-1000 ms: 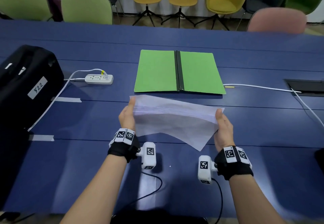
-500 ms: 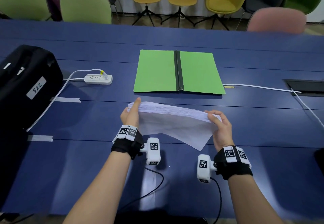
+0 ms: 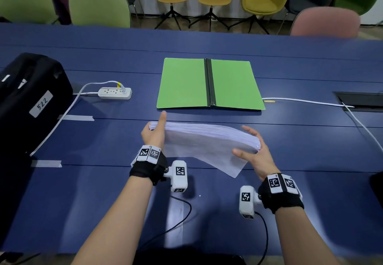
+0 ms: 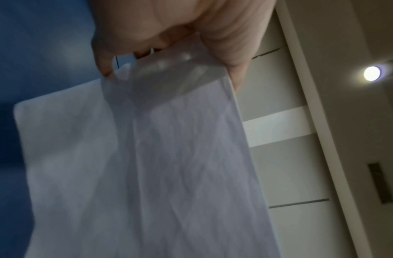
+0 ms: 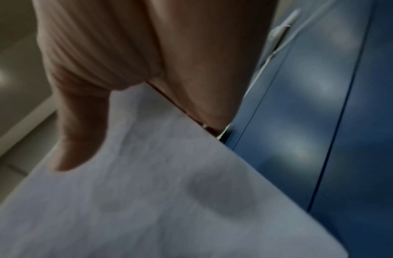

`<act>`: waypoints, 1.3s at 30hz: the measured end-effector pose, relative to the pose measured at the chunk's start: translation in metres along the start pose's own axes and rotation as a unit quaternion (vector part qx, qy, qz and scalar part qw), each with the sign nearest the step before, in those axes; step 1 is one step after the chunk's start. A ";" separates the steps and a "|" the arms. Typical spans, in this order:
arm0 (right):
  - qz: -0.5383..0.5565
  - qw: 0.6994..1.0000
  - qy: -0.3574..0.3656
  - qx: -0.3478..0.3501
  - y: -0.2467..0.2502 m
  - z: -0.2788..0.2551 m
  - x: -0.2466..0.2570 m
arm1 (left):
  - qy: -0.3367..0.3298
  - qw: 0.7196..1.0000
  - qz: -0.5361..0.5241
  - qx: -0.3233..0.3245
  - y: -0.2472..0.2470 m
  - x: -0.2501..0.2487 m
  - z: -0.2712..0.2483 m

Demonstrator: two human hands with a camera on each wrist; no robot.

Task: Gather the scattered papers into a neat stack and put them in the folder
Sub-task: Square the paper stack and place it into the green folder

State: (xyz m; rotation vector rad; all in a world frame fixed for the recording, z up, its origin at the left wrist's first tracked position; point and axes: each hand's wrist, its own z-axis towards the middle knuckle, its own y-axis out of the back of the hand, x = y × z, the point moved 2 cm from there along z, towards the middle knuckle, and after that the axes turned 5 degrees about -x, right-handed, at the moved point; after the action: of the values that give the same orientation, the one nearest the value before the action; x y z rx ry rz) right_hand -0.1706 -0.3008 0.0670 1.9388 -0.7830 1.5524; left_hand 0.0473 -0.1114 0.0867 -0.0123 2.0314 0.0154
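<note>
A thick stack of white papers hangs just above the blue table, near side of the open green folder. My left hand grips the stack's left end, thumb pointing up. In the left wrist view the thumb and fingers clamp the papers from both sides. My right hand pinches the right end, thumb on the near face and fingers over the top edge. One loose bottom sheet droops toward me. The right wrist view shows the thumb lying on the papers.
A black bag labelled 522 sits at the left, with a white power strip and cord beside it. A white cable runs right to a table hatch. Tape strips lie left. Chairs line the far side.
Both hands have lowered the stack toward the table and tipped it flatter. My right fingers now spread over the top edge, and the thumb has shifted onto the near face.
</note>
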 end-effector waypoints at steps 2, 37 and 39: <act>0.015 1.000 0.002 -0.019 -0.006 -0.002 0.006 | 0.011 1.000 0.013 -0.005 -0.004 -0.008 -0.003; -0.545 0.834 0.060 0.053 -0.034 0.016 0.052 | -0.213 0.923 0.227 0.228 0.033 -0.005 0.005; -0.553 0.828 0.065 0.071 -0.047 0.014 0.059 | -0.260 0.900 0.245 0.250 0.023 -0.014 -0.007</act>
State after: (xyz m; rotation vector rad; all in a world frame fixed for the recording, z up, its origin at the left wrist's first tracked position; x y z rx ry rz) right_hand -0.1172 -0.2853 0.1199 1.7747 0.5195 0.9565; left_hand 0.0473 -0.0890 0.1025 0.7516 1.4086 -0.1696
